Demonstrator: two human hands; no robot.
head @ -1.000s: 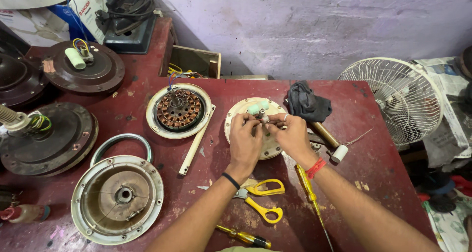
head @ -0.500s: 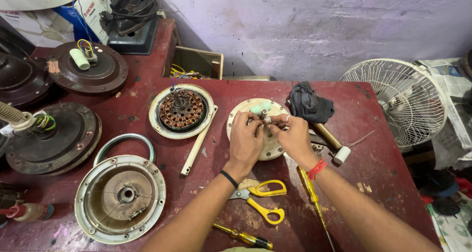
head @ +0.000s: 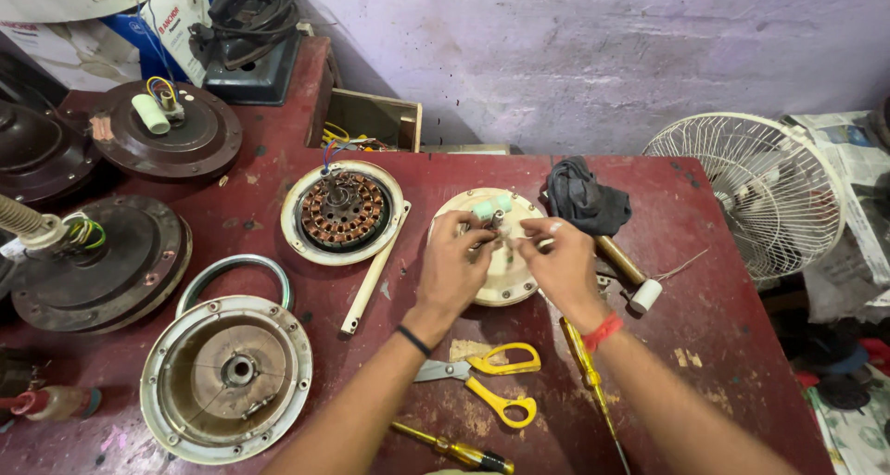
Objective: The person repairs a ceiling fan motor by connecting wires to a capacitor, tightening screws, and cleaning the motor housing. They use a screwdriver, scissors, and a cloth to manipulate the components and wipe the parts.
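Observation:
Both of my hands work over a cream round fan motor cover [head: 501, 285] lying on the red table [head: 723, 336]. My left hand [head: 454, 264] pinches a thin wire at the small shaft [head: 498, 219] that stands at the cover's centre. My right hand [head: 559, 262] holds the same wire from the right side. A pale green part [head: 491, 205] sits on the cover just behind the shaft. The fingertips of both hands hide the wire ends.
A copper-wound stator [head: 343, 211] in a cream housing and a cream rod [head: 375, 269] lie left. Yellow-handled scissors [head: 491, 382], two yellow screwdrivers [head: 586, 368] [head: 454, 451], a hammer [head: 626, 271], a dark cloth [head: 584, 197], a grey motor shell [head: 227, 375], brown fan motors [head: 93, 262] and a white table fan [head: 756, 192] surround them.
The view has shifted slightly, so the table items sit a little further right and lower. My hands stay on the wire at the shaft with only small finger movements.

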